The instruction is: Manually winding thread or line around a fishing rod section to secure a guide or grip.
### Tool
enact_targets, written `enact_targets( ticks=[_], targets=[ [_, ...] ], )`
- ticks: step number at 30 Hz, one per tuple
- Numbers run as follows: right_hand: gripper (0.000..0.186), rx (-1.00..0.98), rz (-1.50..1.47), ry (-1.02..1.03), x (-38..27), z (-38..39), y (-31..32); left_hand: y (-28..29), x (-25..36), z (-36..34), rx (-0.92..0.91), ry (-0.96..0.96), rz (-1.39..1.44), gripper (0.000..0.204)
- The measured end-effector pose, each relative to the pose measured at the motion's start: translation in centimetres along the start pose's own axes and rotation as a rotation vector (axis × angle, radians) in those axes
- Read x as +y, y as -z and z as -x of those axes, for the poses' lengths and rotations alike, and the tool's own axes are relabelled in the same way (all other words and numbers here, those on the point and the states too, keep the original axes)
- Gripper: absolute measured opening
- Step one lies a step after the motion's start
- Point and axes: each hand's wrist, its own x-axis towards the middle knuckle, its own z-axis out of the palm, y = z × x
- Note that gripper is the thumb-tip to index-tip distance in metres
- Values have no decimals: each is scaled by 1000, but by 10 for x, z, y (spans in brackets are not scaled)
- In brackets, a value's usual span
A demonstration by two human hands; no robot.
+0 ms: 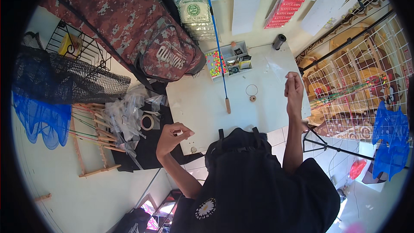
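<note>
Over the white table (pixel 194 99), two bare hands are raised well apart, one towards each side. The left hand (pixel 174 137) is at the table's left edge, its fingers curled round towards the thumb so that they form a ring, the tips drawn together. The right hand (pixel 294 87), towards the table's right edge, has its fingers folded closed, knuckles up. Whether either pinches something as fine as a thread, I cannot tell.

Between the hands, nearer the right one, a small brown spool (pixel 253 99) sits on the table, with a thin loop (pixel 252 84) just beyond it. Left of the spool is the cork handle (pixel 228 105) of a blue rod (pixel 217 43), which runs away from the person, passing in front of a grey tray (pixel 241 72). Bright beads (pixel 215 62) fill the tray's left compartment; small packs and a bottle are in the others. A black cylinder (pixel 279 42) stands near the table's far right corner.

To the left, a camouflage bag (pixel 116 26) leans over the table's far corner; nearer are clear bags (pixel 123 112) and a roll of tape (pixel 142 122). On the right, a blue net (pixel 390 142) hangs by a white grid (pixel 358 82). Red packets (pixel 293 2) hang on the far wall.
</note>
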Motion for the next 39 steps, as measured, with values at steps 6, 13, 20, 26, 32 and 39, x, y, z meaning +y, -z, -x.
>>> enact_targets(
  ticks=[6,13,20,26,32,39],
  targets=[
    [20,262,28,-31,17,-26,31,9,-7,-2,-6,-89,-26,11],
    [23,377,23,-72,37,-54,66,18,-19,-2,9,116,-48,13],
    [31,548,140,35,58,-79,105,27,-44,0,-10,83,-147,15],
    [32,583,524,90,67,-96,115,35,-43,17,143,32,-65,13],
    [29,-64,1272,76,105,-87,120,-2,1,-12,352,-32,-136,12],
    [42,-693,145,187,-15,43,-71,-97,43,-50,110,-329,-514,14]
  ],
)
